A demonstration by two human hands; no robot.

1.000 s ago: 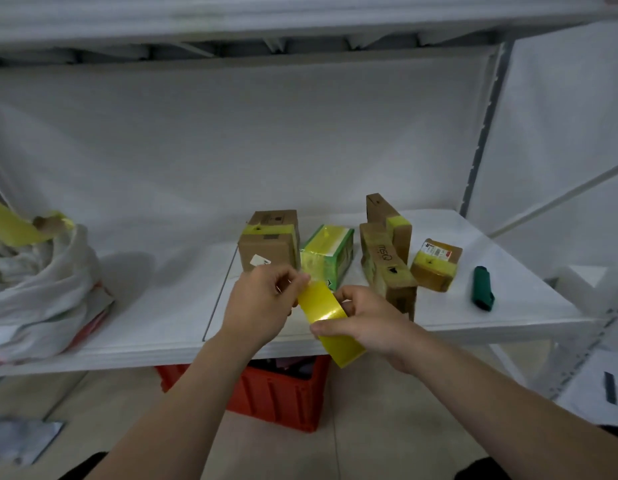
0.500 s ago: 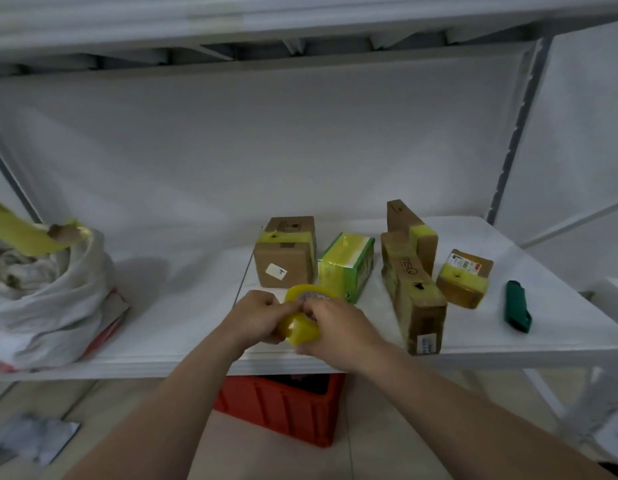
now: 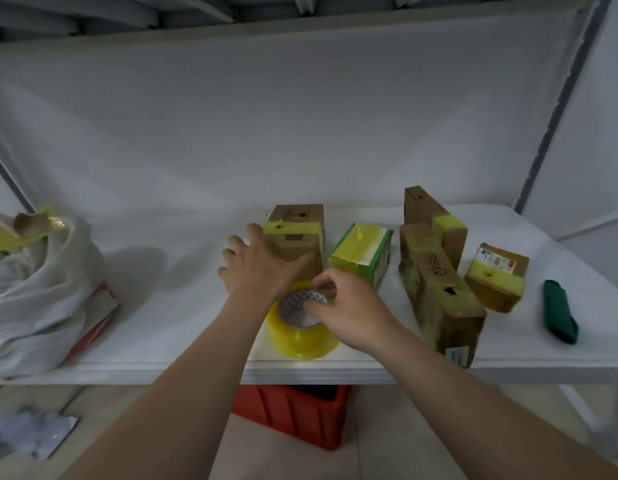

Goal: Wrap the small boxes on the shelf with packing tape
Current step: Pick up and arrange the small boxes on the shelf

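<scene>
Two hands on the job. The right hand (image 3: 349,315) curls over the tape roll (image 3: 302,336), fingertips pinching its top rim by the cardboard core. The roll lies flat on the shelf (image 3: 162,306), near the front edge. The left hand (image 3: 259,271) is spread wide w/ fingers straight, index at the left edge of the brown box (image 3: 297,237) and thumb across its front. It's touching, not gripping, as far as I can see.

Handling, my guess: the roll is stiff & fairly light, w/ slick film outside. It's best held by the rim or through the core, as it is now. The free tape end isn't visible, so I can't tell where it starts. The brown box is small cardboard, prob. light, firm at the corners, w/ faces that may dent if squeezed. It already has a yellow band near the top. Take it by 2 opposite sides, thumb vs fingers, clear of the strip to be taped.

Further right, a green box (image 3: 363,252) stands just beside the brown one. Next comes a long box (image 3: 439,292) w/ an upright box (image 3: 428,213) touching behind it, then a small labelled box (image 3: 498,275). A green tool (image 3: 560,311), maybe a cutter, lies well apart. Far left is a white bag (image 3: 40,292); a red crate (image 3: 300,414) sits below the shelf.
</scene>
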